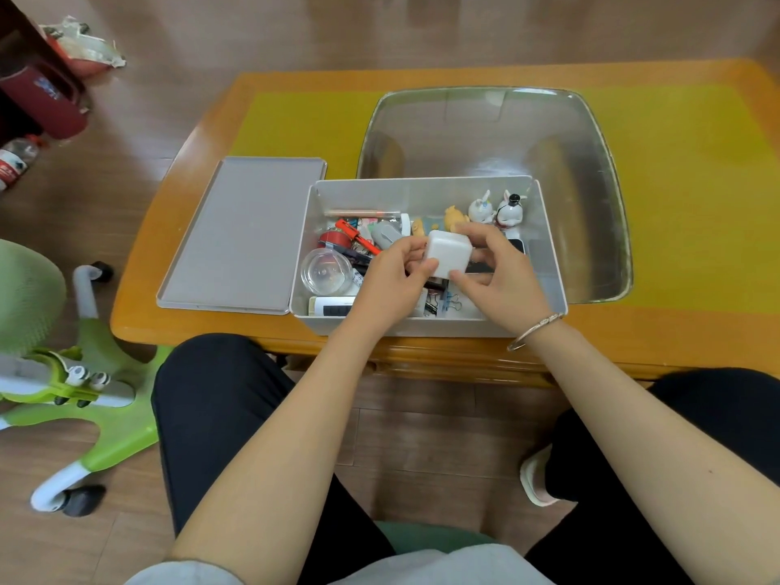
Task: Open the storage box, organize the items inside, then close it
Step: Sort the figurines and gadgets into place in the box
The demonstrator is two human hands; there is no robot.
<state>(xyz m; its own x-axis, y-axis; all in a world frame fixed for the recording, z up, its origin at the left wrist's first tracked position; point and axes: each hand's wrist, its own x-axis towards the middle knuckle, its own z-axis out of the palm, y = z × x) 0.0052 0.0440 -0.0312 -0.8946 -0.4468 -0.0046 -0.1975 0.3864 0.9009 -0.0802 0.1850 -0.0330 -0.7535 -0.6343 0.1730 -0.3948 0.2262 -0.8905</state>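
Box (426, 196): open on the bench (177, 289), straight ahead of both hands; its long axis runs left to right across the person.
Lid (242, 234): off, lying flat on the bench just left of the box, touching or nearly touching its left wall.
Left hand (390, 280): fingers curled round the left side of a white cube (448, 253), thumb on its near face.
Right hand (496, 270): fingers over the cube's far top edge, thumb pressing its near lower corner; bracelet (534, 331) at the wrist.
Cube: held between both hands, lifted above the middle of the box, clear of the contents as far as I can tell.
Left of hands: clear dome (327, 270), red tape (333, 238), orange cutter (358, 236) lying diagonally, and a white remote-like bar (331, 306) along the near wall.
Beyond right hand: two rabbit figures (498, 209) and a yellow toy (453, 217), upright near the far wall.
Under hands: binder clips (447, 299) near the front; the rest is hidden.
Right of hands: the box floor looks bare there.
Step, judged: sorting in progress; the box is not yet tidy and not yet closed.
Key relation: free space lies to the right, so the right hand is nearer; setting the cube down there means a short move right and down.
Risk, judged: knocking over the figures.
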